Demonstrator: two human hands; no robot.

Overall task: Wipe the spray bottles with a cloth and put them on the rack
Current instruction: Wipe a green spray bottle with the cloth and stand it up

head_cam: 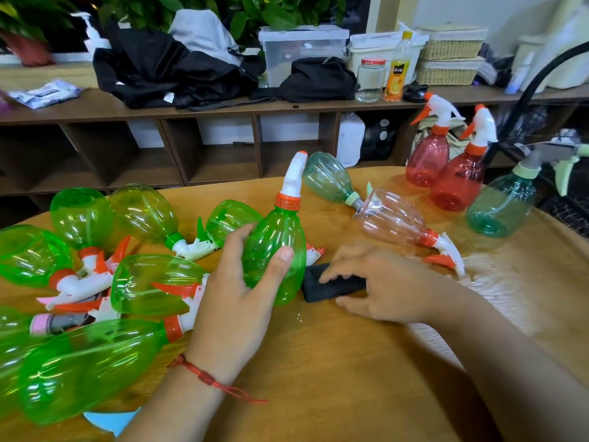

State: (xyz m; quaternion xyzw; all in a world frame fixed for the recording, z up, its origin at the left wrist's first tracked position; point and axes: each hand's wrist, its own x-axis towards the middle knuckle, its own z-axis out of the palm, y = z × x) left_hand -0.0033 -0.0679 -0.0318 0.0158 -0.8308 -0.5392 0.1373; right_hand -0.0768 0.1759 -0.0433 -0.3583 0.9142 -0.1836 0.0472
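My left hand [242, 291] grips an upright green spray bottle [280, 231] with an orange collar and white head, standing on the wooden table [350, 378]. Just right of it, my right hand [376, 282] holds a folded black cloth [334, 287] lying on the table, fingers curled over its top. Several green bottles [79, 282] lie in a heap at the left. A clear pink bottle [398, 223] and a teal bottle [325, 177] lie behind the cloth. Two red bottles [446, 173] and a teal one [500, 202] stand at the right, beside the black wire rack [561, 173].
Behind the table runs a low brown shelf unit [223, 148] topped with black bags [159, 68], a clear storage box [302, 49], a jar and an orange drink bottle [398, 68]. A light blue scrap [111, 422] lies at the table's front edge.
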